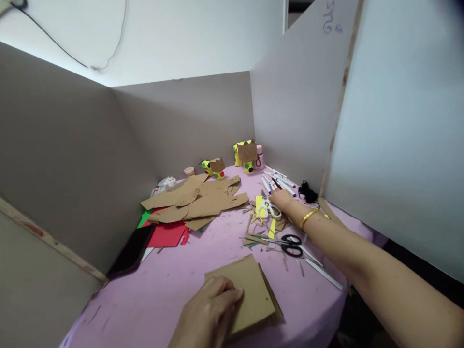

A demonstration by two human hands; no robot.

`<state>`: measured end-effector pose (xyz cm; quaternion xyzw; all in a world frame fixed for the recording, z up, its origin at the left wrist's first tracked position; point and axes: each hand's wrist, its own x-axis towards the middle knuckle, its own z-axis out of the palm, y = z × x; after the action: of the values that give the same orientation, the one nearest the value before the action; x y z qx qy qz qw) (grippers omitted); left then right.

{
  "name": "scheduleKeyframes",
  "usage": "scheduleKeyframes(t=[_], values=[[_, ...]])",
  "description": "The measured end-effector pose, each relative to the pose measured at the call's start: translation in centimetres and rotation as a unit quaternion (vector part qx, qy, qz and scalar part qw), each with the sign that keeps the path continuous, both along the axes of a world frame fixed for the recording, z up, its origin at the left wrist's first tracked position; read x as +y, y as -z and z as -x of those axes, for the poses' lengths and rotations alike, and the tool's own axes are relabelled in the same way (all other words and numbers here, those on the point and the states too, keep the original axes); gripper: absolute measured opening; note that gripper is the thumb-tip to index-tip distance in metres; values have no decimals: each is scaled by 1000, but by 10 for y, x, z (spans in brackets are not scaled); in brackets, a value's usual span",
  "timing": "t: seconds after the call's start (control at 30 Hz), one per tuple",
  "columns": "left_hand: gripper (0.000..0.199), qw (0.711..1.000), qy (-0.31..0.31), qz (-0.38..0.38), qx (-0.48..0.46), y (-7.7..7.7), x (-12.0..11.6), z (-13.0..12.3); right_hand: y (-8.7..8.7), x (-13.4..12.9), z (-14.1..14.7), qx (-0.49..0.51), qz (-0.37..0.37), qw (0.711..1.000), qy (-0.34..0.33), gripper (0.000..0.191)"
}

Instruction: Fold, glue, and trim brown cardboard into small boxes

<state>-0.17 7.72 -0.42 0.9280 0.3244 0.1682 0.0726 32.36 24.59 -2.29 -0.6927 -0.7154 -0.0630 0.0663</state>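
Note:
My left hand point(213, 309) lies on a folded, roughly square piece of cardboard point(253, 295) at the table's front edge, its fingers curled and closed against it. My right hand point(282, 198) reaches far across the table, its fingers closed and partly hidden. A black pen point(276, 183) sticks out just beyond its fingers. Several white markers point(286, 179) lie around that hand. White-handled scissors point(268, 209) lie just below it, and black-handled scissors point(292, 245) lie nearer to me.
Cut cardboard sheets point(203, 200) and red paper point(166, 234) cover the left middle. A dark tablet point(132, 251) leans at the left wall. Yellow spotted figures point(248, 157) and a pink bottle point(259, 157) stand at the back. Black yarn point(308, 192) lies right. Grey panels point(188, 121) enclose the table.

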Motion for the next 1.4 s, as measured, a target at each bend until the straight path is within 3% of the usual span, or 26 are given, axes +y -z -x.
scheduleKeyframes(t=[0.13,0.23,0.37,0.57,0.63,0.7,0.77,0.87,1.1,1.2,1.3,1.4], values=[[24,997,17,-68,-14,0,1,0,-7,-14,-8,144,-68,987,-2,31],[22,992,41,-119,-26,2,3,2,-17,-40,-11,280,-148,948,17,29],[20,993,30,-110,-25,5,4,4,-13,-98,6,489,-238,839,31,29],[22,994,37,-99,-18,3,4,4,32,-179,57,710,-265,652,18,30],[22,995,31,-91,-14,0,3,3,43,-196,67,743,-284,606,32,28],[21,996,26,-82,-7,-3,1,1,47,-210,70,760,-296,577,37,30],[22,997,23,-72,-5,-6,-1,-2,45,-223,69,766,-297,569,27,32],[24,998,14,-55,-1,-11,-4,-5,38,-237,67,761,-281,585,-3,27],[23,999,8,-42,1,-13,-5,-7,41,-244,74,693,-207,688,-62,31],[24,999,12,-49,7,-13,-4,-6,46,-242,71,666,-200,717,-55,33],[25,999,9,-47,14,-13,-4,-6,52,-238,65,666,-193,719,-33,35],[25,999,4,-40,9,-14,-4,-7,61,-234,60,693,-185,697,-4,35]])
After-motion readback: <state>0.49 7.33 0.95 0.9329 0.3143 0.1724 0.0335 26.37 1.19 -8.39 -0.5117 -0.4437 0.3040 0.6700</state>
